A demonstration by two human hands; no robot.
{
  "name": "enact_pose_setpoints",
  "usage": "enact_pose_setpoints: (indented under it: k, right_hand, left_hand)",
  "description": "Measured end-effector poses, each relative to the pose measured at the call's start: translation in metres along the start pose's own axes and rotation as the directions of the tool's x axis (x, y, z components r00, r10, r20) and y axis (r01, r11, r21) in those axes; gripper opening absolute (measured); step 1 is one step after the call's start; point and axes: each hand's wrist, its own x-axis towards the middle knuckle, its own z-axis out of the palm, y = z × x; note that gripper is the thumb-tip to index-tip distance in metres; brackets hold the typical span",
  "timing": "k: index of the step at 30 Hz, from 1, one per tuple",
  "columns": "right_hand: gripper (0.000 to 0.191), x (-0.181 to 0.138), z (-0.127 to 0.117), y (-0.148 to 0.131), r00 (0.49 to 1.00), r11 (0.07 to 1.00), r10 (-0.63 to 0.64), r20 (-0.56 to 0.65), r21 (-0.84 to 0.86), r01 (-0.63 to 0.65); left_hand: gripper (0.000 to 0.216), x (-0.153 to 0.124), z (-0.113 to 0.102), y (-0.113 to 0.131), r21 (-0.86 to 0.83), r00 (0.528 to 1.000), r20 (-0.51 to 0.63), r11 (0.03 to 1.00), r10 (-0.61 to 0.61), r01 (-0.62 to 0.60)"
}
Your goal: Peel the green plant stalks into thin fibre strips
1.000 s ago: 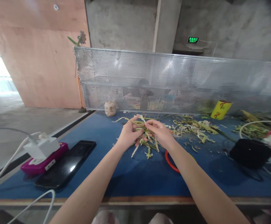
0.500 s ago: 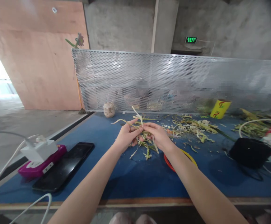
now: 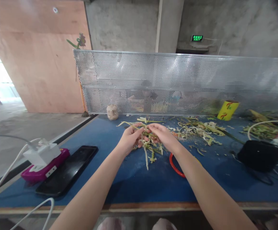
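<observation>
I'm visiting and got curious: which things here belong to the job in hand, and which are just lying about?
In the job:
left hand
right hand
pale plant strips between them
probably the similar scraps alongside

Apparently just lying about:
phone
pink power strip
yellow roll
black box

Blue across tabletop (image 3: 134, 188), bottom half of frame! Pale yellow-green strips (image 3: 146, 158) at centre; cream mixed with green in scrap heap (image 3: 201, 130), right of centre. Bright red on ring (image 3: 174, 167), lower centre. Over lower left: magenta power strip (image 3: 38, 173), white adapter (image 3: 41, 155), glossy black phone (image 3: 68, 171). Right side, yellow roll (image 3: 227, 111) with red-and-dark print, black object (image 3: 259, 156) below. Behind, silver-grey mesh panel (image 3: 134, 72), dotted all over. Upper left, pinkish-orange board (image 3: 45, 70); upper right, glowing green lettering on dark exit sign (image 3: 197, 38).
</observation>
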Motion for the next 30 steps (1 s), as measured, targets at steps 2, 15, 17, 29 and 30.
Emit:
enact_pose_setpoints:
  k: [2,15,17,29,30]
  right_hand:
    - [0.028,-0.001,-0.002,0.000,0.998,0.999,0.014,0.064,-0.031,-0.012]
    - [0.026,-0.003,0.006,0.002,0.995,0.993,0.007,0.104,0.116,-0.019]
    - [0.028,-0.003,0.006,0.000,0.997,0.994,0.006,0.077,0.106,-0.015]
    - [0.024,-0.002,0.002,0.001,0.997,0.996,-0.082,0.018,0.049,0.081]
    - [0.024,-0.001,0.000,0.001,0.995,0.994,-0.099,0.028,0.043,0.098]
  left_hand:
    - [0.053,0.000,0.000,0.000,0.030,1.000,-0.019,1.000,0.005,-0.004]
    - [0.081,-0.006,0.003,0.004,0.263,0.996,0.003,0.961,0.084,-0.082]
    - [0.084,-0.005,0.004,0.004,0.254,0.994,0.002,0.961,0.112,-0.109]
    - [0.106,-0.002,-0.003,-0.001,0.161,0.990,0.001,0.977,0.141,-0.139]
    - [0.107,-0.002,-0.004,-0.001,0.170,0.992,0.002,0.977,0.128,-0.126]
